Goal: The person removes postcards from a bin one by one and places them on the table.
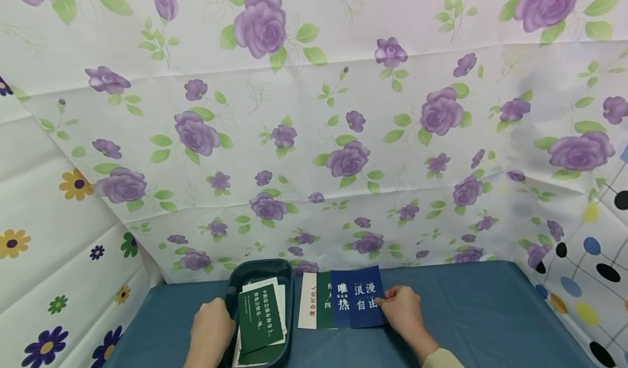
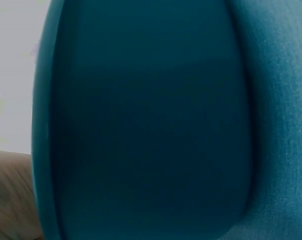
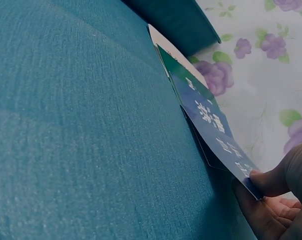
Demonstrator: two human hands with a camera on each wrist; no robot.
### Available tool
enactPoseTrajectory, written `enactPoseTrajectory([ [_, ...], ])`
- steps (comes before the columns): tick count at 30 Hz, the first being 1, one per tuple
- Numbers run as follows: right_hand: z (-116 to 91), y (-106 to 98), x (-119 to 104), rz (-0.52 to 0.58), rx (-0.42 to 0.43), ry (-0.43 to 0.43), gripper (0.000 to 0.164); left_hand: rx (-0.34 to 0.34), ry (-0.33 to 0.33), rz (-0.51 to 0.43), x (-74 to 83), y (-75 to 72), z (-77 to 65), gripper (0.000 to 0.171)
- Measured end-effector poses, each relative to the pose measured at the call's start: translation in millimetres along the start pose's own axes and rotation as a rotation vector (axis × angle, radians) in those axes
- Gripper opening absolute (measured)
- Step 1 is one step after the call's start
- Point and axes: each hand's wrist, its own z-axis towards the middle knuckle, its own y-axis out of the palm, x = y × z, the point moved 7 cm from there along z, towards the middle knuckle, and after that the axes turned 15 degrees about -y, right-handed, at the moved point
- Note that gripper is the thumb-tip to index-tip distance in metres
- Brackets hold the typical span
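My left hand [image 1: 212, 330] grips the left rim of a dark teal plastic tray [image 1: 290, 308]; the tray's outer wall [image 2: 151, 125] fills much of the left wrist view. Inside lie several printed cards, a dark green card [image 1: 261, 316] with white writing on top. To the tray's right, overlapping cards form a row: a cream card [image 1: 307, 302], a green card [image 1: 324, 308] and a blue card [image 1: 340, 308]. At the row's right end my right hand [image 1: 404, 309] pinches another blue card [image 1: 365, 297] between thumb and fingers. Its pinched edge [image 3: 251, 185] is tilted up off the table.
A blue-green cloth [image 1: 481, 313] covers the table. Behind it stands a white sheet with purple roses [image 1: 348, 158]. Side sheets rise at the left, with coloured daisies [image 1: 46, 346], and at the right, with coloured dots [image 1: 586, 313].
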Motion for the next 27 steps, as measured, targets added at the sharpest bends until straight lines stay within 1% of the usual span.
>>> enactPoseTrajectory([
  [12,1.2,4.2,1.3,-0.051,-0.003,-0.018,0.026,0.024,0.016,-0.011,0.0,-0.1,-0.2,0.010],
  [17,1.3,4.7,-1.9,-0.066,-0.011,-0.021,0.026,0.018,0.007,-0.008,-0.5,0.2,0.4,0.010],
  [23,0.9,5.7,-5.5,-0.082,0.012,-0.038,0.027,0.008,-0.008,0.001,-0.5,0.7,0.8,0.009],
  [27,0.3,5.7,-7.0,-0.095,0.012,-0.051,0.027,0.003,-0.016,0.003,-1.1,1.4,1.2,0.008],
])
